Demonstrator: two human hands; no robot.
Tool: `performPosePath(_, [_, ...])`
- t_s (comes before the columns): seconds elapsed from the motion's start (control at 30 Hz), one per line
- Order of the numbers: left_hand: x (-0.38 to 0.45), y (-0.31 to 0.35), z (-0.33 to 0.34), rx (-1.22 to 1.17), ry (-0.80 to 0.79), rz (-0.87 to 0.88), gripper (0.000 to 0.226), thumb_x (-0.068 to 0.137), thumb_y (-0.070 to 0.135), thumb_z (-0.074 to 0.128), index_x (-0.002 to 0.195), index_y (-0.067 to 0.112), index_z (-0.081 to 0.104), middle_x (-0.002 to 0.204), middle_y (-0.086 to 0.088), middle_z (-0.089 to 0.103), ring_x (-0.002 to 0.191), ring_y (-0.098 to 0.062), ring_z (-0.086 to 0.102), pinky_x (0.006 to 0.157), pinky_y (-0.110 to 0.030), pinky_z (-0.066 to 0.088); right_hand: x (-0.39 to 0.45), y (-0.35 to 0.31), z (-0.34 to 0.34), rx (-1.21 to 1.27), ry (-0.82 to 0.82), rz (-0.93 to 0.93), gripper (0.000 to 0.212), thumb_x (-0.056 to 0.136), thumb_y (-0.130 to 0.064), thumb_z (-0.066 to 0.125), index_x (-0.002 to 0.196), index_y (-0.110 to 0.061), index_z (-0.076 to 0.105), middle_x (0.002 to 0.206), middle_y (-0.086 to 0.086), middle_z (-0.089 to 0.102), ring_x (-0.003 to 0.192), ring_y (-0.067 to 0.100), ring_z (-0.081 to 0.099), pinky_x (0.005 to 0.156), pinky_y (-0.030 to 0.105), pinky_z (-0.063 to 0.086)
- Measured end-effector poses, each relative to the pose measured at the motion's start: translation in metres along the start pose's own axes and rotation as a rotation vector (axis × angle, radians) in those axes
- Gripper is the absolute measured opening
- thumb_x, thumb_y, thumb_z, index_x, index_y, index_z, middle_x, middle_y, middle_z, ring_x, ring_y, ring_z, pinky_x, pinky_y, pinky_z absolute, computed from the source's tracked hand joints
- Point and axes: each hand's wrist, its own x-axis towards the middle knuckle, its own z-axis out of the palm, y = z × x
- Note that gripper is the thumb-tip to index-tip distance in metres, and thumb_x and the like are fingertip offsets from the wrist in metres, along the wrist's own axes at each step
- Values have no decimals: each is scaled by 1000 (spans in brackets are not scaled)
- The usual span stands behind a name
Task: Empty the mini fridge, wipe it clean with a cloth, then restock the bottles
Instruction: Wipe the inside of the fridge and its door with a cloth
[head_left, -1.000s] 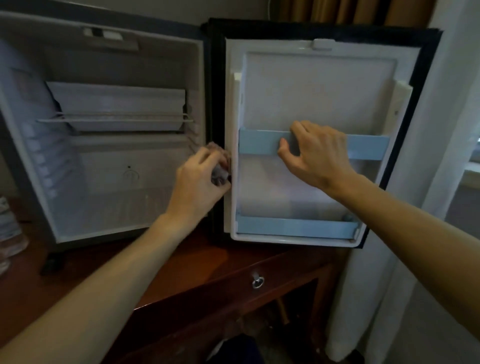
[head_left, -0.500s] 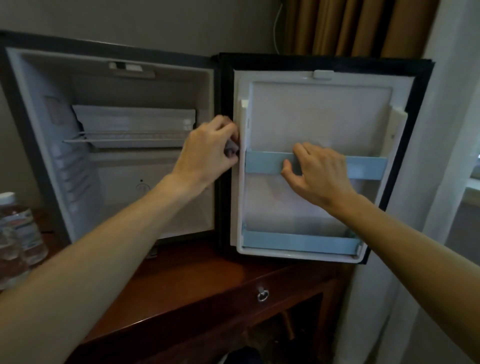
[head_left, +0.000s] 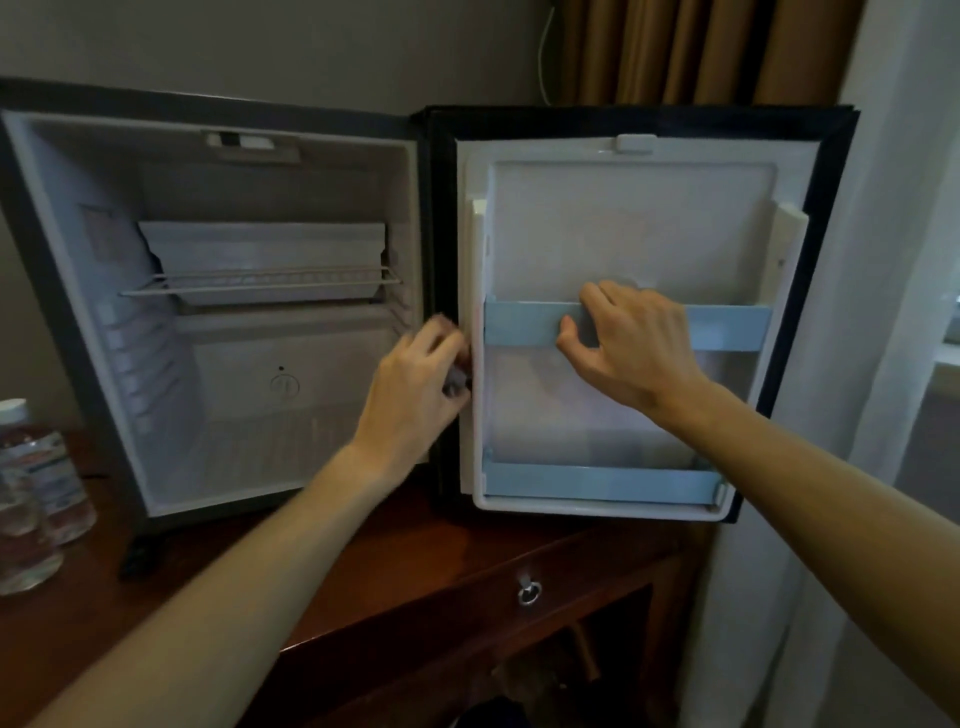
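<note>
Open mini fridge (head_left: 270, 332), white interior bare, wire shelf (head_left: 260, 283) inside.

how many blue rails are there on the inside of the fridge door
2. The upper blue rail crosses the middle of the open door, with the right hand gripping it. The lower blue rail runs along the door's bottom edge. None seems hidden.

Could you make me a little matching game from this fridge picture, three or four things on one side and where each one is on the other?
Things:
1. water bottles
2. right hand
3. left hand
4. wire shelf

Places:
A. on the upper blue door rail
B. inside the fridge cabinet
C. on the wooden table, left of the fridge
D. at the door's hinge edge, holding a cloth

Pairs: 1-C, 2-A, 3-D, 4-B
</note>
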Motion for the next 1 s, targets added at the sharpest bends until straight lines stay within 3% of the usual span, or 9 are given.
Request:
performPosePath(0.13, [-41, 2, 24, -1, -89, -49, 39, 77, 14, 82, 113, 15, 66, 126, -1, 59, 107, -22, 59, 88, -35, 57, 0, -1, 0, 12, -6, 3, 35, 93, -44, 45, 73, -16, 42, 66, 2, 47, 54, 23, 43, 53, 31, 30])
performPosePath(0.3, [-17, 0, 5, 53, -103, 34, 31, 76, 15, 80, 103, 16, 66, 120, -1, 61, 96, -21, 61, 77, -34, 58, 1, 0, -1, 17, -14, 5, 35, 93, -44, 45, 73, -16, 43, 66, 1, 46, 54, 21, 41, 52, 31, 32])
performPosePath(0.5, [68, 1, -47, 25, 116, 67, 26, 77, 12, 78, 100, 13, 67, 117, -3, 63, 97, -22, 61, 82, -34, 52, 0, 0, 0, 20, -13, 6, 35, 93, -44, 45, 73, -16, 43, 65, 1, 44, 53, 20, 40, 52, 31, 31])
performPosePath(0.63, [97, 5, -59, 8, 224, 24, 27, 79, 12, 78, 103, 13, 68, 114, -4, 66, 97, -21, 60, 84, -26, 45, 0, 1, -1, 22, -2, 4, 34, 93, -44, 45, 73, -16, 42, 66, 1, 45, 53, 19, 38, 54, 30, 27])
performPosePath(0.73, [79, 5, -46, -21, 199, 13, 27, 79, 10, 79, 103, 14, 67, 112, -3, 65, 99, -20, 61, 86, -30, 51, 0, 1, -1, 19, -1, -2, 35, 94, -44, 45, 72, -17, 41, 65, 1, 46, 53, 19, 36, 55, 29, 26])
performPosePath(0.9, [11, 6, -7, -83, 125, -80, 30, 77, 11, 82, 103, 14, 68, 112, -2, 64, 101, -18, 61, 86, -26, 50, 0, -1, -1, 22, 4, 8, 34, 92, -43, 47, 71, -17, 40, 65, 0, 43, 53, 20, 38, 54, 29, 27])
performPosePath(1.0, [-37, 10, 21, -115, 31, -148, 31, 74, 11, 84, 101, 14, 68, 112, 0, 64, 103, -17, 60, 86, -34, 55, 1, 0, -2, 13, -4, 8, 35, 93, -43, 47, 71, -16, 40, 64, -2, 40, 52, 20, 39, 53, 29, 26])
